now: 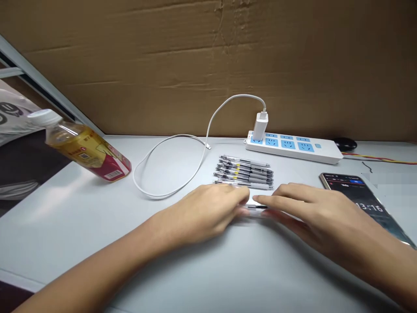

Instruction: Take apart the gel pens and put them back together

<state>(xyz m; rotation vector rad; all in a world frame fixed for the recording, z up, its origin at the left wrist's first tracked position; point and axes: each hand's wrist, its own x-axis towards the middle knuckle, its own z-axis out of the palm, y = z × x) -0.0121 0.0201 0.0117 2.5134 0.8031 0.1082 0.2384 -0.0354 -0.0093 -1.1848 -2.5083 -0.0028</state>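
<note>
The left hand (208,213) lies palm down on the white table (97,226), its fingers drawn together over the left end of a single pen (256,206). The right hand (312,213) meets it from the other side, with thumb and forefinger pinched on the pen's right end. The pen lies level between the two sets of fingertips. It is blurred, and only a short, dark and clear stretch of it shows.

Just behind the hands lies a row of pens (246,172), side by side and touching. There seem to be six, though they are packed too tightly for a sure count. Each has a clear barrel, a grey grip and a yellow mark.

One phone (365,202) lies by the right hand with its screen lit. One white power strip (293,146) with blue sockets sits behind the row and carries one white charger (260,125). Its cable (169,165) loops leftward across the table. One bottle (87,150) of amber drink leans far over at the left. A cardboard wall (208,65) stands behind.
</note>
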